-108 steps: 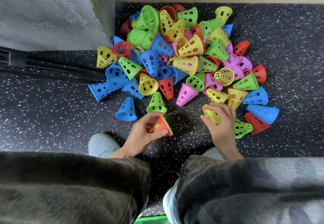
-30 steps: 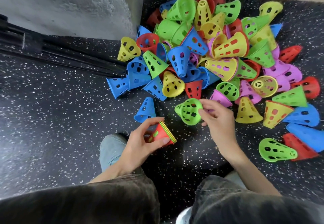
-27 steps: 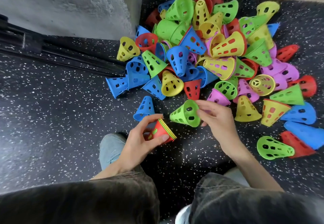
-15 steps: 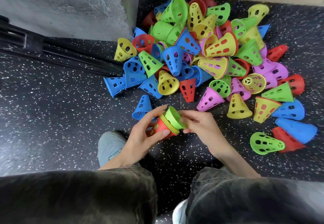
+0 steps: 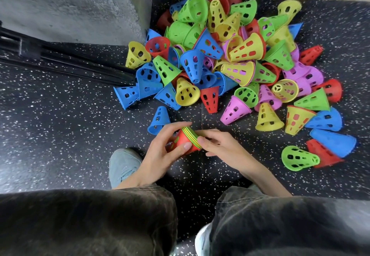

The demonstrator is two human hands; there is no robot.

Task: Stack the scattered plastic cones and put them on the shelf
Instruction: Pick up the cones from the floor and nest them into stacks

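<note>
Head view: left hand (image 5: 160, 155) fingers grip small stack (image 5: 187, 140); right hand (image 5: 218, 147) fingers press its rim; most cones (image 5: 240, 59) unstacked.

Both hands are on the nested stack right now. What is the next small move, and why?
Probably free the right hand and reach for the lone blue perforated plastic cone lying just beyond the left hand. The left hand grips the red-bottomed nested stack of cones, whose rims look seated flush, and that blue cone lies closest, apart from the heaped pile of coloured cones.
</note>
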